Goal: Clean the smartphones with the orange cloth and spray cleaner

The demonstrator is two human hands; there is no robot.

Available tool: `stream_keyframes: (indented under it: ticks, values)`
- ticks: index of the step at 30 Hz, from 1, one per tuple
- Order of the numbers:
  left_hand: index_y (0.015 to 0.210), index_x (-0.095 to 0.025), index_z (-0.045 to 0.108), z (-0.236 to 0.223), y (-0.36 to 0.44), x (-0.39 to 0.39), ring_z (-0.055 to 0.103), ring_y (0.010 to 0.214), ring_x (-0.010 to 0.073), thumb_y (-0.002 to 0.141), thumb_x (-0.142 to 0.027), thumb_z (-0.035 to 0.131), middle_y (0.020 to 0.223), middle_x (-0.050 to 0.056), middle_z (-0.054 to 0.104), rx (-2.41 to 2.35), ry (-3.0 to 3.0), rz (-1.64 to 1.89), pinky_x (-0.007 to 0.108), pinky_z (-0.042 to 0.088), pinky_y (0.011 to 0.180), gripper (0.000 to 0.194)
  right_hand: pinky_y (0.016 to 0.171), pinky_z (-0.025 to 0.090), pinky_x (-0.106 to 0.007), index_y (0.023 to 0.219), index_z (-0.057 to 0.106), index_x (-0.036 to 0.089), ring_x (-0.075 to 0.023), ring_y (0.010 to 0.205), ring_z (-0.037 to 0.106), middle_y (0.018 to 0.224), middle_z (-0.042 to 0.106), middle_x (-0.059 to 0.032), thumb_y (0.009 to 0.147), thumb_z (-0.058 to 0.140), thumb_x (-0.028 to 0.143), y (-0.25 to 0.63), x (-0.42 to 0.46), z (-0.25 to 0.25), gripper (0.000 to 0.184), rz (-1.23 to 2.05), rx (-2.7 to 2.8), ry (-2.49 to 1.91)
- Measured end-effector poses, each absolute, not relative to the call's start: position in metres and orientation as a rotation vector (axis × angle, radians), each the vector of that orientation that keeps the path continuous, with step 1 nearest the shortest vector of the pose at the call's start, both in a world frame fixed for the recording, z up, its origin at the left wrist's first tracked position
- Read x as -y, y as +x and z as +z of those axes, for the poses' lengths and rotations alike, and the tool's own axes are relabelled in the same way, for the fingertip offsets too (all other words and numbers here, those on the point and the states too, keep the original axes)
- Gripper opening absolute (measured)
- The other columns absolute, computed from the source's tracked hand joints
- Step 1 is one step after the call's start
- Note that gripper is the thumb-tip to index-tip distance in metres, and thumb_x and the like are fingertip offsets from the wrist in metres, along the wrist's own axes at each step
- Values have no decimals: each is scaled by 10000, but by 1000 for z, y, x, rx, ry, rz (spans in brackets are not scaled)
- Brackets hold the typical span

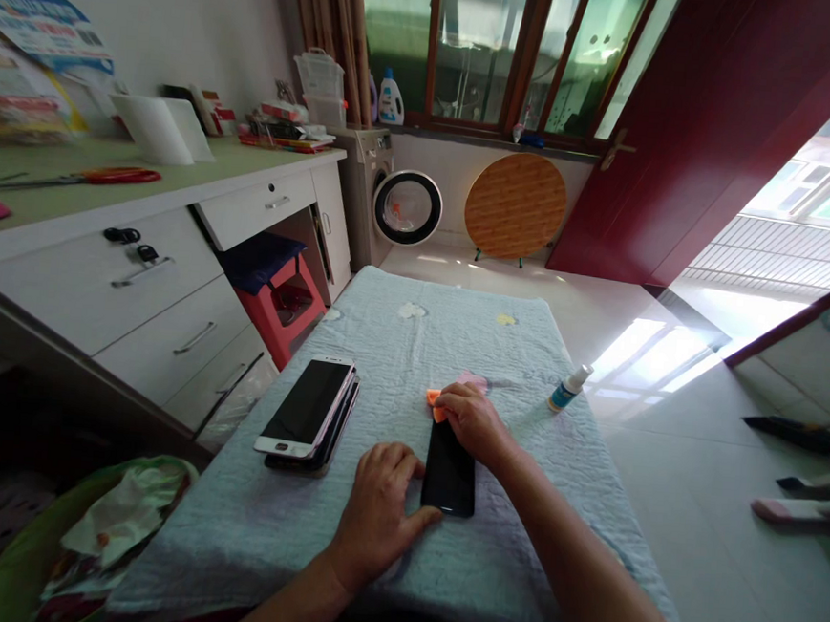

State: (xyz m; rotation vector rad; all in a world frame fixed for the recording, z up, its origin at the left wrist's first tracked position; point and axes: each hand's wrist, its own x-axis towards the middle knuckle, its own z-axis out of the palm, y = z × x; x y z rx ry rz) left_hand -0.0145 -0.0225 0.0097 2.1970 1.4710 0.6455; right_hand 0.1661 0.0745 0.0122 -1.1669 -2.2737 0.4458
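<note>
A black smartphone (451,477) lies flat, screen up, on a pale blue quilted cloth (449,323) that covers the table. My left hand (378,500) steadies the phone at its near left side, with the thumb at the bottom corner and the fingers along the edge. Pinched in my right hand (474,419) is an orange wiping cloth (436,405), pressed on the phone's far end; that end is hidden under hand and cloth. To the left lies a stack of phones, a white smartphone (308,403) on top. A small spray bottle (568,390) stands at the right.
A white cabinet (142,309) with drawers runs along the left, a red stool (286,306) under it. A green basket (14,557) with crumpled paper sits at the lower left. Behind are a washing machine with its door (407,207) open and a folded round table (515,206).
</note>
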Motion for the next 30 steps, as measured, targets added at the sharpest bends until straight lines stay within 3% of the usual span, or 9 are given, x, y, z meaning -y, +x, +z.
stream_keyframes:
  ticks: [5,10,13,18,24,30]
  values:
    - [951,-195,560,5,-16,23,527,937,270,700,-449,762,962,53,573,-1480,2182,724,430,421,844,410,794,427,-298,887,713,194,-176,857,534,931,679,-46,879,558,61,156,-56,9,204,486,2351,-1075]
    - [1289,-206,365,-12,-19,25,519,1091,313,678,-474,766,1187,115,516,-1474,2164,919,491,429,928,779,775,420,-281,858,688,200,-170,847,511,895,665,-32,903,557,105,152,-28,17,167,549,2400,-1047]
    - [1379,-223,227,-21,-20,26,496,1157,329,680,-439,768,1283,139,453,-1488,2168,941,524,410,969,910,758,405,-273,810,651,197,-160,816,501,859,657,-14,918,552,131,152,-12,23,161,593,2420,-1028]
    - [1402,-221,184,-20,-20,25,455,1221,342,729,-397,714,1315,154,429,-1459,2223,911,540,379,1003,875,730,383,-280,742,613,190,-152,779,506,817,645,-8,925,548,146,152,7,31,199,648,2452,-997]
    - [1407,-195,211,-9,-21,24,427,1244,340,699,-292,670,1328,160,439,-1337,2347,853,546,323,1050,849,746,395,-273,813,642,206,-156,821,517,860,659,-4,924,549,135,158,22,31,161,727,2432,-1012]
    - [1379,-183,333,-11,-22,21,425,1238,364,726,-440,668,1315,163,473,-1313,2366,763,577,307,1049,778,768,424,-276,926,681,230,-166,861,534,941,668,-19,935,514,126,172,36,32,198,759,2388,-1061]
